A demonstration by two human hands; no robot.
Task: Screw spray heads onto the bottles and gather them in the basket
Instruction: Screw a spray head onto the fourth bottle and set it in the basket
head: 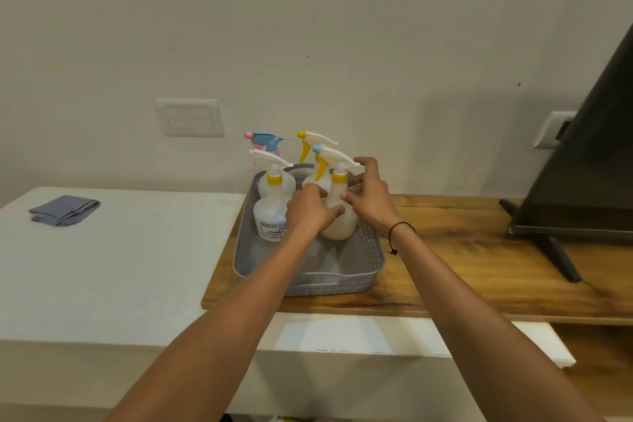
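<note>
Four spray bottles upright in a grey perforated basket [371,252] on a wooden shelf [479,271]. Nearest right bottle [339,223], white head with blue nozzle and yellow collar, gripped by both hands: left hand [310,211] wrapped round its body, right hand [368,197] curled at its shoulder and neck. Beside it, a labelled bottle [269,216] with yellow collar. Behind, a blue-and-pink spray head [265,140] and a yellow-triggered head [313,142]. Folded grey cloth [63,210] on the white counter [130,264], well apart. Dark screen [589,161] at right.

Translucent matt plastic bottles [337,216]; grey perforated plastic basket [371,250]; glossy grained wood shelf [462,260].
</note>
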